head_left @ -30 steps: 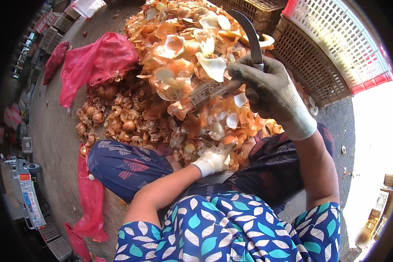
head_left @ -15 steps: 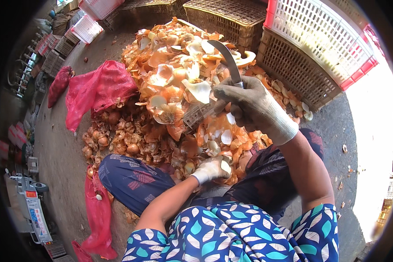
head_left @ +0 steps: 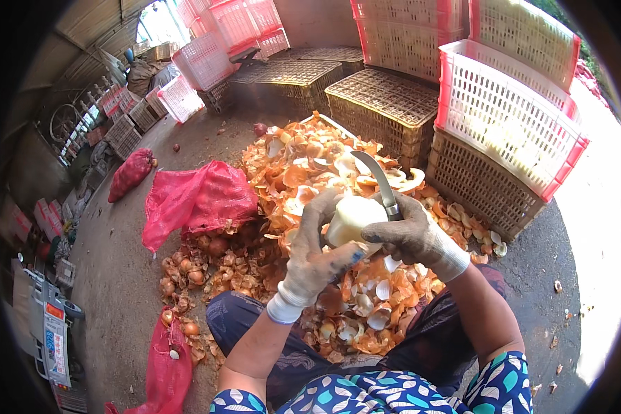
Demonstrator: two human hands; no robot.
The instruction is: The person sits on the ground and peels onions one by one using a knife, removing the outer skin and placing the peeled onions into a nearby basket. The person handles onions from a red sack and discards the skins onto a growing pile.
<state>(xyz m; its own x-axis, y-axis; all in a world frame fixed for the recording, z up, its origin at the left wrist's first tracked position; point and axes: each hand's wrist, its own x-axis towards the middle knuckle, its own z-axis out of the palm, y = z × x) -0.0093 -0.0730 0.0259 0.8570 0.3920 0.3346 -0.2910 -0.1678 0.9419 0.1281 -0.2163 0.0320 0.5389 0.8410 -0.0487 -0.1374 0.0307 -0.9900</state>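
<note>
A peeled white onion (head_left: 352, 219) is raised in front of me. My left hand (head_left: 310, 255), in a pale, stained glove, is wrapped round its left side. My right hand (head_left: 414, 234), in a dirty gloved grip, holds a curved knife (head_left: 372, 170) with the blade pointing up, and its thumb rests on or beside the onion. Below and behind both hands lies a large heap of orange onion skins (head_left: 290, 165), with whole unpeeled onions (head_left: 195, 276) at its left edge. My folded legs lie under my arms.
Red mesh sacks (head_left: 186, 196) lie to the left, one full (head_left: 130, 178). Brown crates (head_left: 379, 103) and white-and-pink crates (head_left: 504, 117) are stacked behind and right of the heap. A small vehicle (head_left: 48, 324) stands at the lower left, beside more clutter.
My left hand has risen from the lower heap with a peeled onion, and my right hand has moved down to meet it, still holding the knife. The view has tilted upward.
</note>
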